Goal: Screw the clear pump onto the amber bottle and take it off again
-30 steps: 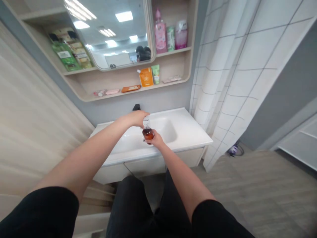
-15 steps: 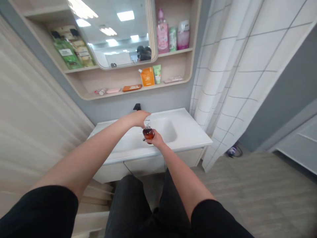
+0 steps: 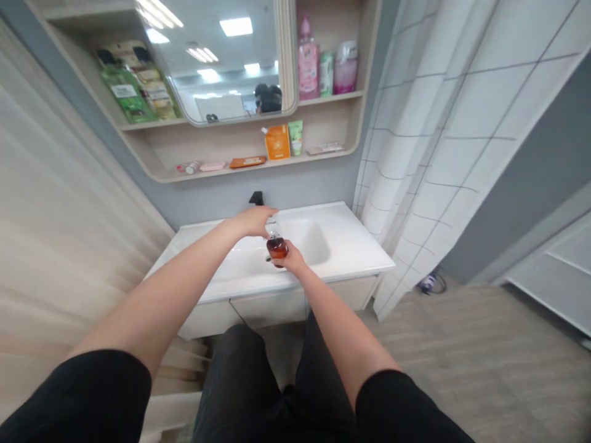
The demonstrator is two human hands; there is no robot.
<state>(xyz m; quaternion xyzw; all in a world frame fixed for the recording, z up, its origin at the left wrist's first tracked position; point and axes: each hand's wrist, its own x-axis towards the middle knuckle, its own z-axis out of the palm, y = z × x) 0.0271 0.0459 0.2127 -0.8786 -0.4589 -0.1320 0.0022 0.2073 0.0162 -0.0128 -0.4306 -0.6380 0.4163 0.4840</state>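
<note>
My right hand (image 3: 292,256) is wrapped round a small bottle (image 3: 277,246) of dark amber-red liquid, held over the white sink. At the bottle's upper end is a clear, see-through piece (image 3: 273,229), like a cap or small cup. My left hand (image 3: 255,221) has its thumb and fingers curled round that clear piece. Whether the piece is joined to the bottle or apart from it, I cannot tell. Just behind my left hand stands the black faucet (image 3: 256,198), partly covered by it. The washbasin (image 3: 316,243) lies below both hands.
Above the basin, a wall shelf (image 3: 318,159) bears an orange pouch (image 3: 277,142), a green tube (image 3: 296,136) and flat packs. Green bottles (image 3: 124,95) and pink bottles (image 3: 308,64) flank the mirror (image 3: 221,74). Curtains (image 3: 415,147) hang on both sides.
My left hand has shifted very slightly left, and the clear piece's outline looks a little different. The right hand and the bottle have hardly moved. The camera view has shifted slightly.
</note>
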